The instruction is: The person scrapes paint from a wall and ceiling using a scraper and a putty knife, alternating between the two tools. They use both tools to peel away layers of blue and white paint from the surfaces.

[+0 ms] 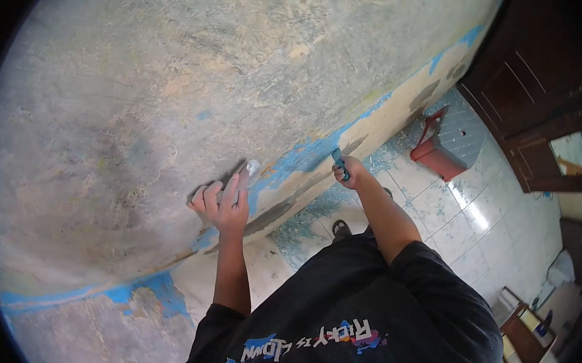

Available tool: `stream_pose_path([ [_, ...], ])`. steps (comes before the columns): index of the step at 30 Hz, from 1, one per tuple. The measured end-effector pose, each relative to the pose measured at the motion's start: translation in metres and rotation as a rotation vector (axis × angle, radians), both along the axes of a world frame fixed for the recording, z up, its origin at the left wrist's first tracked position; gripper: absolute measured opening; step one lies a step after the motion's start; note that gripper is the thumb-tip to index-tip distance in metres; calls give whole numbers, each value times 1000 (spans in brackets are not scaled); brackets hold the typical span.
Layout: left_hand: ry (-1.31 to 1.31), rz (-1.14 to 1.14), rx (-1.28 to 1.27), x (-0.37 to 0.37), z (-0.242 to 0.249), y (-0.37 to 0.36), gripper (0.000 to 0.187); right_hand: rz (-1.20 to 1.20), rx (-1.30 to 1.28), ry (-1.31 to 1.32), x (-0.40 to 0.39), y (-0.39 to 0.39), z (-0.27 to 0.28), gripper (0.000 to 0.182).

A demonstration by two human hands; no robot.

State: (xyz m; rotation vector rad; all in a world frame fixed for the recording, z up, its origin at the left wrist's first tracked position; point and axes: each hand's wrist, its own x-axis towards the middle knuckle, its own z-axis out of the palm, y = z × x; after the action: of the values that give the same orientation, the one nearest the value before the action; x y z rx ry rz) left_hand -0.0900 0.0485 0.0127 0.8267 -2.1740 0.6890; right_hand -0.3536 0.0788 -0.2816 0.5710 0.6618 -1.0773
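My left hand (220,205) rests against the bare, patchy wall (141,103), its fingers apart and bent, tips on the surface. Right by its uppermost fingertip is a small whitish patch (253,168). My right hand (349,173) is closed around the teal handle of a scraper (341,165), whose front end meets the wall at a strip of blue paint (313,155). Below that strip the wall shows cream and grey patches where paint is gone.
Blue paint flakes (300,239) litter the tiled floor (431,208) along the wall's foot, around my sandalled foot (340,227). A red and grey plastic stool-like item (445,148) stands on the right. Behind it are dark wooden cabinets (534,84). A brown open box (526,339) lies at lower right.
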Motion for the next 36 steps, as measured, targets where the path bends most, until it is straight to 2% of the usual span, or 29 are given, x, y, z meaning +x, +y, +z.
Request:
stream_pose_path([
  [3,40,72,54,-9,1,4,34,396,-101,469,-25,1,-2,29],
  [6,114,186,74,-16,-7,12,32,920,-321,1049,-67,14,13,25],
  [7,146,225,71,-17,-15,14,31,1004,-286,1174,-74,12,1,29],
  [10,235,336,83,-24,-37,24,30,882,-784,1867,-101,17,-24,34],
  [11,263,364,83,-26,-46,26,30,1023,-779,1868,-108,16,-21,36],
  [13,315,421,87,-29,-60,30,31,1293,-766,1867,-114,2,21,41],
  [16,339,523,156,-32,-74,42,33,1201,-833,1903,-115,-9,19,44],
  [19,382,597,138,-33,-78,48,34,1351,-807,1926,-106,-24,21,46],
  [22,432,637,116,-32,-81,49,35,1427,-671,1935,-89,-29,14,46],
  [26,496,673,137,-40,-77,54,35,1369,-583,1904,-83,-16,20,46],
  [28,546,689,131,-45,-77,56,35,1345,-562,1923,-81,-13,41,45],
  [31,597,699,148,-57,-74,60,34,1450,-566,1960,-72,-26,29,45],
  [36,649,665,190,-71,-75,68,33,1322,-527,1908,-63,-11,15,45],
])
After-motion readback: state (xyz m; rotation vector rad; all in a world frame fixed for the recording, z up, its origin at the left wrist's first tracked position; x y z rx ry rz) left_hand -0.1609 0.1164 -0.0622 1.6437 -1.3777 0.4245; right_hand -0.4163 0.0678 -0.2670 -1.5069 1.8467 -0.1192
